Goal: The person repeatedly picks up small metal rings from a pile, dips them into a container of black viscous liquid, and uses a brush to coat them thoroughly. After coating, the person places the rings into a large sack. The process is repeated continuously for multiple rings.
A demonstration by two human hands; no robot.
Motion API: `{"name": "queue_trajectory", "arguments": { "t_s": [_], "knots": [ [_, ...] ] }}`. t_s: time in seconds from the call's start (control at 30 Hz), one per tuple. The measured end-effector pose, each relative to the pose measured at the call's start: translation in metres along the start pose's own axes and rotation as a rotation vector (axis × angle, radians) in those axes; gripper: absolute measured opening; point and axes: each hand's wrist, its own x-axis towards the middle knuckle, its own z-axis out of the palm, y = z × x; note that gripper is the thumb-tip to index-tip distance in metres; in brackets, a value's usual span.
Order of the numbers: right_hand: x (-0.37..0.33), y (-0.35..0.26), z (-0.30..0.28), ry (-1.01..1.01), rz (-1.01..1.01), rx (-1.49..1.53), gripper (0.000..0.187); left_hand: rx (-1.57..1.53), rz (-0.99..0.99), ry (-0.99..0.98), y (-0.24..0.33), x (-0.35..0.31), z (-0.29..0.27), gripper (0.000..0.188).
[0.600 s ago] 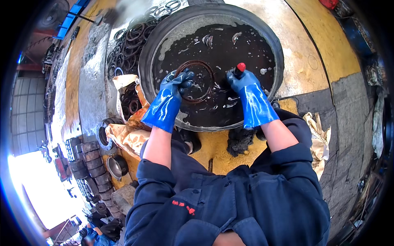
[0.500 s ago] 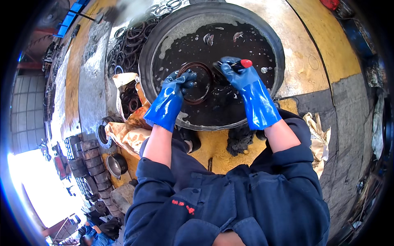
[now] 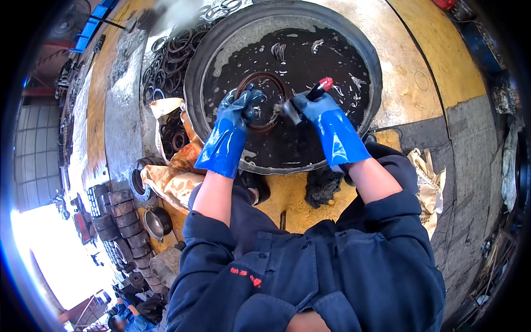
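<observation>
The left hand (image 3: 241, 108), in a wet blue rubber glove, is closed on the edge of a rusty brown metal ring (image 3: 264, 99) and holds it over the dark liquid. The right hand (image 3: 310, 105), gloved the same, is closed around a brush with a red-tipped handle (image 3: 318, 88); its bristle end touches the ring. Both are above a round black basin (image 3: 221, 50) full of dark oily liquid. More dark rings (image 3: 174, 52) lie piled on the wet concrete to the left, and crumpled brown paper (image 3: 174, 180) lies just beside the basin.

Dark liquid (image 3: 310, 138) hides the ring's (image 3: 264, 105) lower edge.
</observation>
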Motion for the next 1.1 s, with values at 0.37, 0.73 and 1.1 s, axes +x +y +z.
{"name": "queue_trajectory", "arguments": {
  "t_s": [0.37, 0.73, 1.1],
  "knots": [
    [-0.034, 0.000, 0.017, -0.144, 0.063, 0.244, 0.033, 0.075, 0.071, 0.032, -0.010, 0.006, -0.009, 0.028],
    [-0.030, -0.031, 0.004, 0.151, -0.979, -0.432, 0.029, 0.185, 0.055, -0.041, -0.008, -0.006, 0.008, 0.027],
    [-0.006, -0.010, 0.020, -0.229, -0.046, -0.082, 0.029, 0.150, 0.056, -0.110, -0.007, -0.016, 0.020, 0.028]
  ]
}}
